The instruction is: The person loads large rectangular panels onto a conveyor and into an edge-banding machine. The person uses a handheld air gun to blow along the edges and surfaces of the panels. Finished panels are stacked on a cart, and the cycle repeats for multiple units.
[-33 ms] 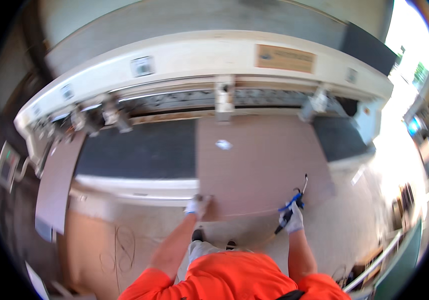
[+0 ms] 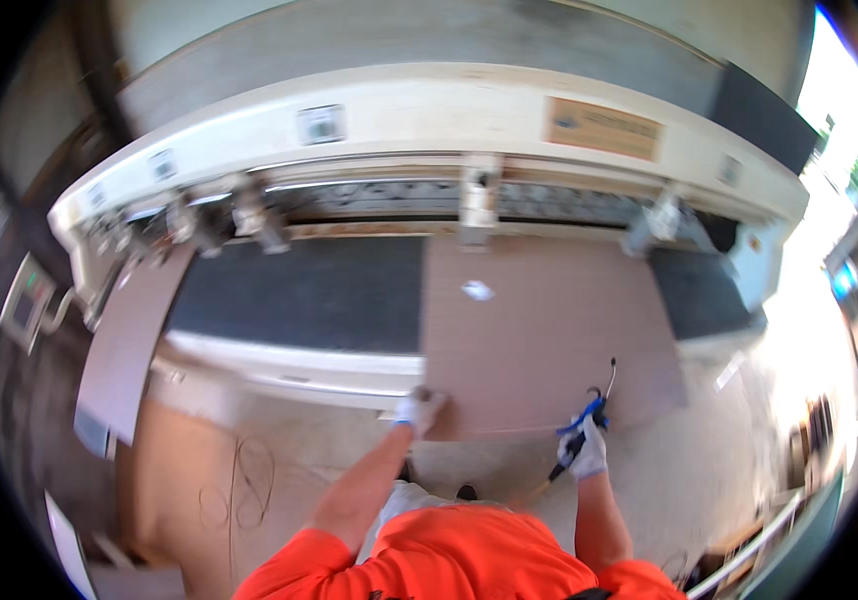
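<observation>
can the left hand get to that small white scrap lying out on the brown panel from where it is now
Probably not without leaning in. The left hand grips the brown panel at its near corner, and the white scrap lies well up the board. Nothing blocks the way.

Long cream-coloured machine housing (image 2: 429, 110) with tan rectangular label (image 2: 604, 128); dark grey belt surface (image 2: 299, 295); thin cable loops (image 2: 249, 485) on dusty floor (image 2: 189, 470); small white scrap (image 2: 477, 290)
</observation>
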A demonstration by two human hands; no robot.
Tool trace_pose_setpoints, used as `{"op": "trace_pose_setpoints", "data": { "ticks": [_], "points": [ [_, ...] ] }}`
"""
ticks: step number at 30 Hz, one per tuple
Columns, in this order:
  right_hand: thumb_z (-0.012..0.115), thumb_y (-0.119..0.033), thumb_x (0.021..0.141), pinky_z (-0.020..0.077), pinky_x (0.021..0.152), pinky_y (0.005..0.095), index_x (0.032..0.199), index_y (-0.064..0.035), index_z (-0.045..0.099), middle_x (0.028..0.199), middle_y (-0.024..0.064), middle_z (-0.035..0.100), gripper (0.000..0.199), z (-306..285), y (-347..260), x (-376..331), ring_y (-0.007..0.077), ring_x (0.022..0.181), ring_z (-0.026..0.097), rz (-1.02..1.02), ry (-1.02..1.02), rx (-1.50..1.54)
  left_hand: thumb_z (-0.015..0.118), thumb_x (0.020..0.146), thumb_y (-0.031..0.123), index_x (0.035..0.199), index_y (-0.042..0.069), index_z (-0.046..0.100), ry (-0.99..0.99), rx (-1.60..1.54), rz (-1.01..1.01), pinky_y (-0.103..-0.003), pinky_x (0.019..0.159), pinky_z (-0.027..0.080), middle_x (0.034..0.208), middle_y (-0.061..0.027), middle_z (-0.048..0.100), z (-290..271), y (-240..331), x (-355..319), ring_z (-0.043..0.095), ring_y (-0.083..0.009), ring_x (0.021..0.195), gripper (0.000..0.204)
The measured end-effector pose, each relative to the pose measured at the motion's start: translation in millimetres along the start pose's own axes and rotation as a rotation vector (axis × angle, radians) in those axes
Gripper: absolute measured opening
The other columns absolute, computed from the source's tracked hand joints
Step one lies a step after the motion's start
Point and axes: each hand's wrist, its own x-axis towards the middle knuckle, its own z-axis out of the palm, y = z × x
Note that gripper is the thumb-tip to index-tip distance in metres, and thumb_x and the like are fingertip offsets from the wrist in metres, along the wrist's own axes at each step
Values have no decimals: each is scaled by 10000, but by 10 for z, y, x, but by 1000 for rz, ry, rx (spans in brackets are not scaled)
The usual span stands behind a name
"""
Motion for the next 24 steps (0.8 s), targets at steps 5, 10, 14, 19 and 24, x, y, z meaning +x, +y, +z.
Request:
{"op": "trace_pose_setpoints", "data": {
  "ticks": [5, 10, 14, 19, 24],
  "points": [
    [632, -496, 1023, 464, 452, 389, 1177, -138, 630, 858, 92, 676, 390, 698, 753, -97, 255, 582, 636, 210, -86, -282, 699, 966, 439, 1222, 19, 661, -135, -232, -55, -333, 648, 524, 876, -44, 664, 34, -162, -398, 611, -145, 737, 494],
    [646, -421, 1028, 498, 495, 403, 1254, -49, 599, 1080, 182, 719, 438, 1231, 1265, -259, 275, 602, 652, 225, -359, -443, 667, 982, 445, 1209, 33, 714, -54, -123, -222, -332, 656, 533, 861, -48, 681, -417, -1833, -817, 640, -161, 719, 473],
    [655, -297, 1027, 505, 507, 355, 1220, -40, 595, 1046, 189, 738, 326, 2141, 1674, -545, 214, 601, 656, 119, -564, -682, 642, 902, 516, 1154, 34, 760, 48, 236, -490, -476, 971, 535, 1174, -248, 733, -1361, -3517, -1902, 694, -420, 1121, 556],
    [667, -295, 1011, 498, 494, 295, 1073, -41, 650, 878, 107, 720, 263, 3126, 2482, -525, 145, 549, 600, 34, -658, -1032, 655, 913, 397, 965, -40, 737, 479, -118, -968, -451, 714, 577, 799, -164, 744, -2414, -4456, -3466, 744, -281, 737, 447],
    [701, -313, 960, 456, 479, 299, 963, -44, 669, 817, 68, 690, 271, 3930, 3475, -524, 129, 547, 572, 86, -773, -1296, 674, 923, 301, 975, -45, 697, 693, -141, -1052, -460, 615, 568, 772, -171, 708, -2958, -5102, -4437, 708, -288, 650, 350]
  ]
}}
